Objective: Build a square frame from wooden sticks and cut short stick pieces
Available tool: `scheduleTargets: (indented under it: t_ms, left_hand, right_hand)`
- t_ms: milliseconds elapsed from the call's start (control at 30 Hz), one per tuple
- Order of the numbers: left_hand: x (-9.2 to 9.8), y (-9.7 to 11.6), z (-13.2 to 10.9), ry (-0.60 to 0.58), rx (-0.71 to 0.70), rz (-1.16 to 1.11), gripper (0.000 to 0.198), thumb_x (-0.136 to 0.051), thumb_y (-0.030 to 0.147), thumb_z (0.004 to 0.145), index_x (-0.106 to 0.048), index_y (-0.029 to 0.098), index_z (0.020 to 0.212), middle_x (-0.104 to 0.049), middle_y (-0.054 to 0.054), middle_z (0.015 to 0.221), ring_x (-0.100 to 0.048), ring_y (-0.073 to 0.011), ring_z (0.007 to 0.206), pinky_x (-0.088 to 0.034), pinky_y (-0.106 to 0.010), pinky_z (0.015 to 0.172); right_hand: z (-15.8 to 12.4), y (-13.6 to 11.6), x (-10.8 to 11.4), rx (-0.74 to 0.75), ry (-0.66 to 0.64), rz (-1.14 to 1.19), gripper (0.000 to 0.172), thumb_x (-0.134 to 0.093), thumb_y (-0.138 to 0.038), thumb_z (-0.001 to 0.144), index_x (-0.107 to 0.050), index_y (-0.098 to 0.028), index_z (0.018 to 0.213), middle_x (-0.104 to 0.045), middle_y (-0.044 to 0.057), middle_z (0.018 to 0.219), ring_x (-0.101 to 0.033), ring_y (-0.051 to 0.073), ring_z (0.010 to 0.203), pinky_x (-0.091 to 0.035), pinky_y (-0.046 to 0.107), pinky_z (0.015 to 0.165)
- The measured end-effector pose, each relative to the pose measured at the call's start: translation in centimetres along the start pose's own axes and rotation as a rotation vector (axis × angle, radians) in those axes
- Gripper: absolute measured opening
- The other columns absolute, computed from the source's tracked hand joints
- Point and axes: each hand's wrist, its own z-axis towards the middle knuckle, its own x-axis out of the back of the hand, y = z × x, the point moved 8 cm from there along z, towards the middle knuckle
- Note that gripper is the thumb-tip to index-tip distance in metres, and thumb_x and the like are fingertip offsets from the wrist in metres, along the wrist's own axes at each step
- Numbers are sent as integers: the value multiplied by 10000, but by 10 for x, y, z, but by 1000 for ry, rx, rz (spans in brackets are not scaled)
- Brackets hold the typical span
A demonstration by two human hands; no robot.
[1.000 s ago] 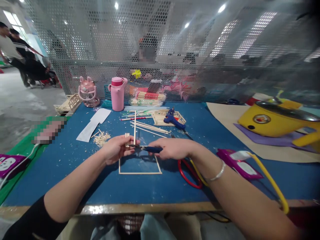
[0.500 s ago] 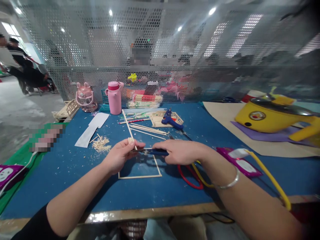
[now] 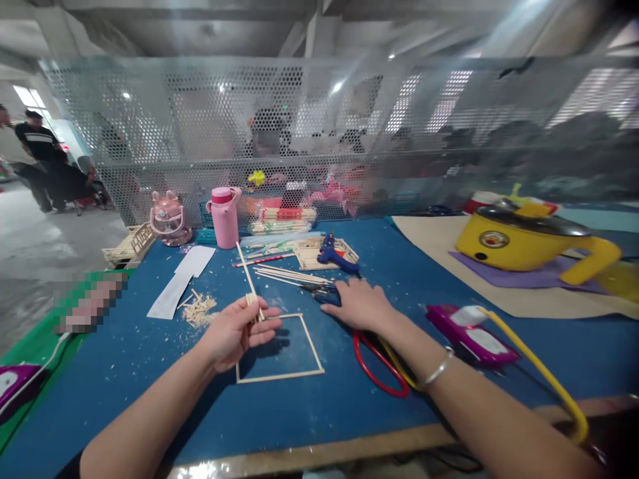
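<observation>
My left hand [image 3: 238,330] pinches a long thin wooden stick [image 3: 246,271] along with short stick pieces [image 3: 252,301] between thumb and forefinger; its other fingers are loosely extended. Below it, a rectangular frame of thin sticks [image 3: 280,377] lies flat on the blue table, its left side partly hidden by my hand. To the right, my right hand [image 3: 364,304] is palm down over dark-blue-handled pliers [image 3: 319,293], low at the tabletop, their jaws pointing left near loose sticks [image 3: 292,275]. A red loop handle [image 3: 378,368] and a yellow one lie by my right wrist.
A blue glue gun [image 3: 337,254] rests on a small wooden piece [image 3: 312,258]. Stick scraps [image 3: 198,309] and white paper strips [image 3: 182,283] lie left. Behind stand a pink bottle [image 3: 224,223] and a perforated screen [image 3: 200,133]. A yellow pot [image 3: 519,243] and a purple power strip [image 3: 469,339] occupy the right.
My right hand has moved the pliers away from the sticks in my left hand, rightward and down to the table. The left hand's fingers have loosened while its pinch stays. The view has tilted up.
</observation>
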Motion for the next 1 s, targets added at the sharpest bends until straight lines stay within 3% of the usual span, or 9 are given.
scheduleTargets:
  t_ms: [133,200,267,367,467,567,700,833,1000]
  left_hand:
    - [-5,-9,1,-28,32,54,84,-477,215,886,-502,140,857,-693,-80,782,-671,-113,632,-522,-187,563]
    - [-8,-13,0,-60,40,85,137,-554,266,846,-503,138,846,-689,-76,767,-668,-116,631,-513,-182,557]
    - [-12,-17,-1,-107,35,113,238,-637,330,779,-511,135,835,-683,-66,751,-661,-113,620,-505,-179,553]
    - [-18,-21,-4,-182,27,151,370,-712,417,678,-525,129,817,-664,-43,710,-621,-87,543,-481,-169,512]
    - [-19,-22,-4,-203,6,199,418,-725,454,642,-535,123,813,-645,-29,672,-566,-62,478,-446,-162,460]
    - [-18,-19,-3,-183,-20,241,429,-709,469,652,-551,115,834,-636,-28,664,-535,-52,462,-409,-153,430]
    - [-16,-18,-2,-154,-34,245,441,-704,483,651,-569,111,845,-648,-45,705,-527,-51,476,-365,-149,417]
    - [-14,-20,-1,-150,-16,263,454,-715,501,623,-559,115,805,-646,-48,696,-557,-74,510,-372,-169,452]
    - [-15,-16,-1,-178,-63,404,475,-660,564,644,-572,106,735,-618,-28,631,-521,-67,496,-369,-191,485]
  right_hand:
    - [-4,-4,-2,35,95,64,738,-538,-607,698,-496,-93,1225,-518,226,1189,-477,372,1099,-368,478,862]
    - [-12,-14,16,143,188,119,757,-643,-565,616,-521,-105,1205,-518,212,1197,-456,374,1114,-344,474,894]
    - [-23,-33,38,296,245,284,618,-631,-500,662,-563,-131,1153,-576,167,1114,-498,321,1053,-365,428,870]
    - [-33,-73,45,510,-7,823,392,-462,-466,807,-631,-164,993,-632,47,760,-561,172,703,-414,296,650]
    - [-36,-104,37,570,-223,1232,311,-592,-444,712,-632,-150,806,-577,-15,612,-497,111,573,-385,249,579]
    - [-33,-115,24,549,-277,1474,293,-684,-425,628,-589,-148,641,-559,-32,556,-483,92,555,-376,238,583]
    - [-29,-113,11,480,-247,1649,310,-715,-429,596,-584,-148,593,-534,-47,504,-460,78,516,-356,233,558]
    - [-30,-115,6,471,-258,1676,306,-728,-416,587,-592,-142,585,-533,-49,492,-446,68,493,-352,230,544]
    - [-33,-117,3,491,-315,1641,313,-738,-393,581,-662,-134,739,-607,-14,614,-524,93,570,-413,251,606]
